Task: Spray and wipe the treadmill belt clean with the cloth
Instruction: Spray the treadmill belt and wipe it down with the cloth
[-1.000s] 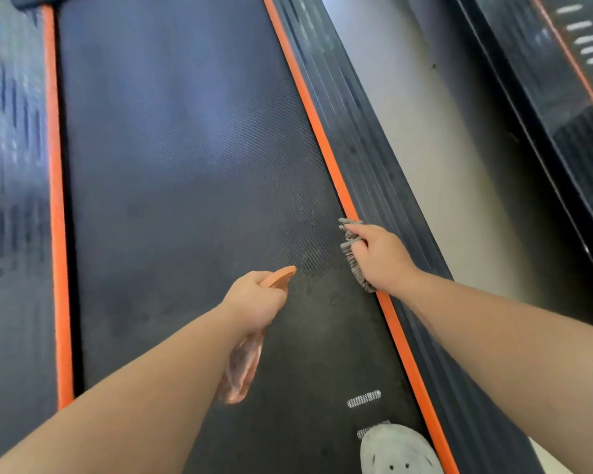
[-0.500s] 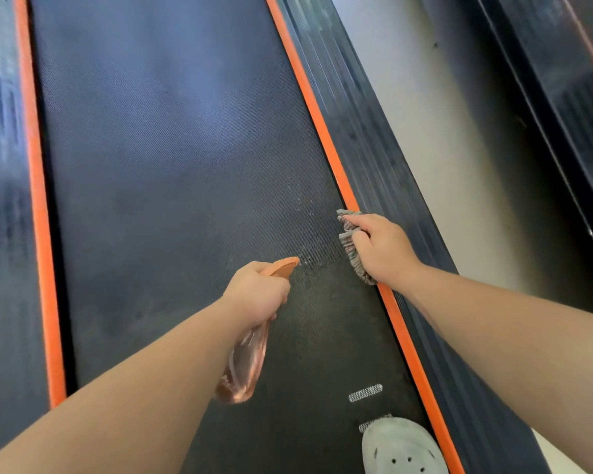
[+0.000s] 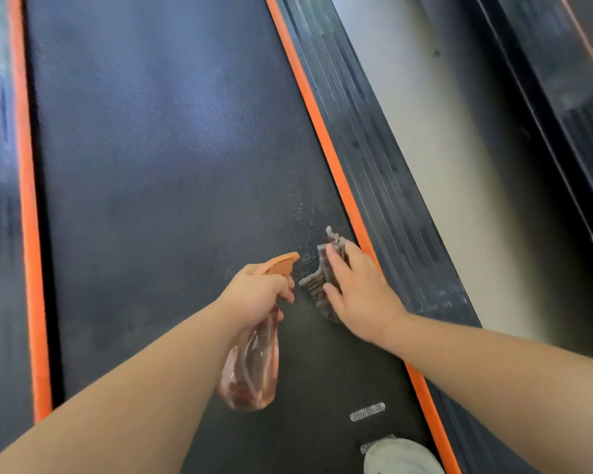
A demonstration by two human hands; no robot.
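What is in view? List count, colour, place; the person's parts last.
belt: one, black, centre.
strips: two, orange, along belt edges.
rails: two, black, outside strips.
floor: one, pale, right.
bottle: one, pink, orange head, in left hand.
cloth: one, grey, on belt under right hand.
marks: two, white, on belt, bottom.
shoe: one, white, bottom edge.
left hand: one, grips bottle.
right hand: one, presses cloth.

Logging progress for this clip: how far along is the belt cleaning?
Done: droplets on the belt by the right orange stripe show spraying has started. In hand: the right hand presses the cloth on that wet patch; the left hand grips the bottle, nozzle toward it. Left: most of the belt ahead looks hazy, seemingly unwiped.
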